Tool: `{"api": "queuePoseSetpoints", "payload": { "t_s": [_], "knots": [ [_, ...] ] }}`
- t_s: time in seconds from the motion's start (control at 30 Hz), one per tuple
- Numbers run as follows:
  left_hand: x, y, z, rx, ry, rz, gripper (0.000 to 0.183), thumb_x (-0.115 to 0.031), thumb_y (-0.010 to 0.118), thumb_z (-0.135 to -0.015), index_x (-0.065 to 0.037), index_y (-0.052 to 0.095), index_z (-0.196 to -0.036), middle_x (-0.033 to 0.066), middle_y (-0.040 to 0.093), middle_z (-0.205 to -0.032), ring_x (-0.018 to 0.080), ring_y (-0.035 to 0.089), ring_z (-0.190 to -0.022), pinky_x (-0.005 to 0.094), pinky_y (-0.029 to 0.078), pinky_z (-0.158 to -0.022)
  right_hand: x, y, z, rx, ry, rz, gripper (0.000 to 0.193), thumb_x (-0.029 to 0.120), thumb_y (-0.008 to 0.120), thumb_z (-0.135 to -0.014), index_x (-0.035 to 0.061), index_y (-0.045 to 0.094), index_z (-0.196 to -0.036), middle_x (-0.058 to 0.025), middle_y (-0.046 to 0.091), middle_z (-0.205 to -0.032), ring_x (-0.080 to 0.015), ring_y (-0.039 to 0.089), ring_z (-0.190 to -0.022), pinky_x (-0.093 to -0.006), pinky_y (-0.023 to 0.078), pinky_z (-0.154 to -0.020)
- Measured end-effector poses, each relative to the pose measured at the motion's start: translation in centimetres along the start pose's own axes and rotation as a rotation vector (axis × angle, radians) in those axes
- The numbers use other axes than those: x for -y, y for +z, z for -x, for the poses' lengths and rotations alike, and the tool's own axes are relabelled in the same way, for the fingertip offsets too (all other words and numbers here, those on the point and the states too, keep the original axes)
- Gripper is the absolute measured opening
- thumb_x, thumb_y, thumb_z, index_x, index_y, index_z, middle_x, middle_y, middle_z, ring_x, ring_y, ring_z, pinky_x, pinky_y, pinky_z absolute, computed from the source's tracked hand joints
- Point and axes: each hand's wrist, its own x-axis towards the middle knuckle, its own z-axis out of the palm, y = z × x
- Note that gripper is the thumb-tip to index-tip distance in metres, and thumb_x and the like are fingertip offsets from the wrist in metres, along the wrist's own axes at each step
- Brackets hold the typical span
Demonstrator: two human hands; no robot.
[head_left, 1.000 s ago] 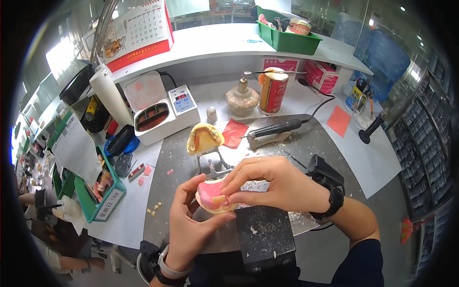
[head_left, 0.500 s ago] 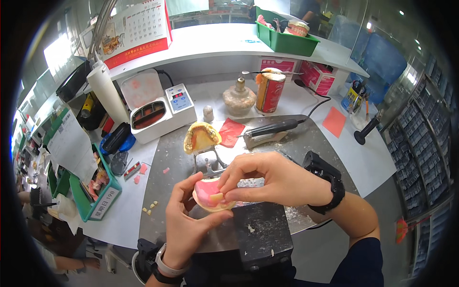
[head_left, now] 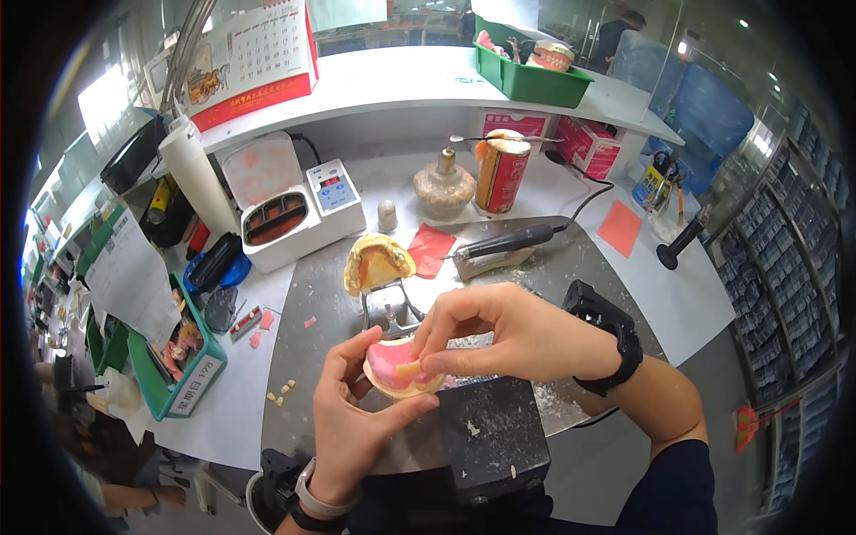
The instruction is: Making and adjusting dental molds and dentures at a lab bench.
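Observation:
My left hand [head_left: 349, 423] is closed around a pale plaster dental cast [head_left: 399, 392], thumb along its near edge. Pink wax [head_left: 385, 357] covers the top of the cast. My right hand [head_left: 513, 334] reaches over from the right and pinches a small yellowish piece [head_left: 407, 368] against the wax. Whether this is a tooth or a strip of teeth I cannot tell. The rest of its fingers bend over the cast and hide its right side. Just beyond, a yellow tooth-bearing cast [head_left: 379, 266] sits tilted up on a metal articulator [head_left: 390, 308].
Loose teeth [head_left: 281, 392] lie left on the metal worktop. Behind are a white wax heater [head_left: 290, 227], a glass spirit lamp [head_left: 444, 189], a red can [head_left: 502, 174] and a black handpiece [head_left: 513, 241] on its rest. A black block [head_left: 495, 432] juts out near me. Green tray [head_left: 205, 343] stands left.
The cast has shifted slightly right and turned a little in my left hand. Both hands keep the same hold, and the yellowish piece has moved slightly right with the cast.

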Motion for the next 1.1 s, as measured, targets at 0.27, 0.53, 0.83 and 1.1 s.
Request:
{"api": "queuePoseSetpoints", "payload": {
  "t_s": [0.27, 0.53, 0.83, 1.1],
  "knots": [
    [0.0, -0.4, 0.0, 0.051, -0.005, -0.056, 0.084, -0.015, 0.093, -0.07, 0.003, 0.042, -0.135, 0.0163, 0.057, -0.128, 0.0222, 0.059, -0.119, 0.0353, 0.049, -0.102, -0.4, -1.7, 0.8, -0.314, -0.361, 0.434, 0.018, 0.005, 0.071, -0.088, -0.0005, 0.07, -0.105, -0.0099, 0.072, -0.107, -0.0179, 0.067, -0.101, -0.0313, 0.053, -0.089],
    [-0.5, -1.2, -1.4, 0.124, -0.07, -0.091, 0.08, -0.02, 0.092, -0.071, 0.003, 0.044, -0.131, 0.0155, 0.058, -0.126, 0.0213, 0.059, -0.119, 0.037, 0.046, -0.103, -6.0, -14.7, -1.0, -1.236, -0.029, -0.357, 0.035, 0.038, 0.065, -0.096, 0.0067, 0.063, -0.112, -0.0002, 0.056, -0.08, -0.0098, 0.052, -0.057, -0.0222, 0.046, -0.055],
    [-0.8, 0.7, -1.0, 0.143, -0.066, -0.114, 0.079, -0.016, 0.09, -0.074, 0.004, 0.042, -0.133, 0.0165, 0.056, -0.128, 0.0226, 0.059, -0.12, 0.0364, 0.045, -0.104, -5.3, -16.4, -3.3, -1.186, -0.501, 0.003, 0.024, 0.027, 0.047, -0.107, 0.0046, 0.053, -0.103, -0.0025, 0.06, -0.072, -0.0096, 0.056, -0.061, -0.025, 0.047, -0.054],
    [-0.5, 0.5, -0.6, 0.111, -0.043, -0.12, 0.079, -0.015, 0.089, -0.074, 0.004, 0.042, -0.134, 0.0172, 0.056, -0.129, 0.0227, 0.059, -0.12, 0.0354, 0.047, -0.103, -3.9, 0.7, 8.7, -0.84, -0.501, -0.259, 0.021, 0.022, 0.04, -0.106, 0.0033, 0.049, -0.107, -0.0146, 0.061, -0.087, -0.024, 0.066, -0.071, -0.038, 0.057, -0.064]
  ]
}}
